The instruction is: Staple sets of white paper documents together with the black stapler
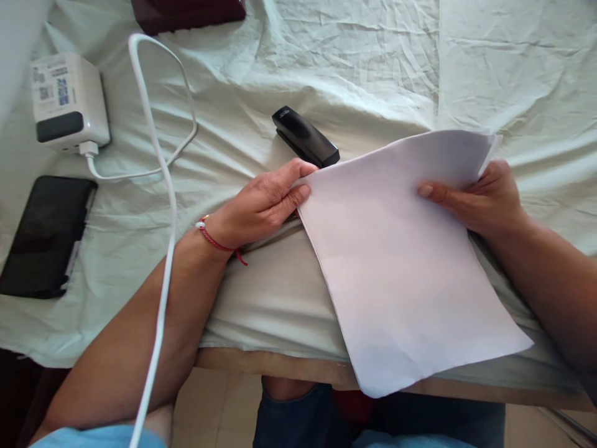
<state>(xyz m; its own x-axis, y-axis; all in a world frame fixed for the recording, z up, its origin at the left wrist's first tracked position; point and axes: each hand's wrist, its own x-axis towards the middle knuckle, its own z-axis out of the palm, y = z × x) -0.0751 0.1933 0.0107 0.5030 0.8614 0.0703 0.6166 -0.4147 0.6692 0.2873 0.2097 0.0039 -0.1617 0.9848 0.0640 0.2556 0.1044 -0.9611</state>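
A few blank white sheets of paper point(396, 267) are held together in front of me, their lower end hanging past the table's front edge. My left hand point(265, 202) pinches the upper left corner, thumb on top. On the other side my right hand point(485, 196) grips the upper right part, its thumb lying on the paper and its fingers hidden behind. The top edge bows upward near that hand. Just beyond my left fingers a black stapler point(308, 137) rests on the cloth, close to the paper's top edge.
A pale green cloth point(364, 68) with creases covers the table. At the left are a white power adapter point(72, 99) and a black phone point(46, 236). A white cable point(170, 205) from the adapter loops across my left forearm. A dark red object point(186, 12) is at the back.
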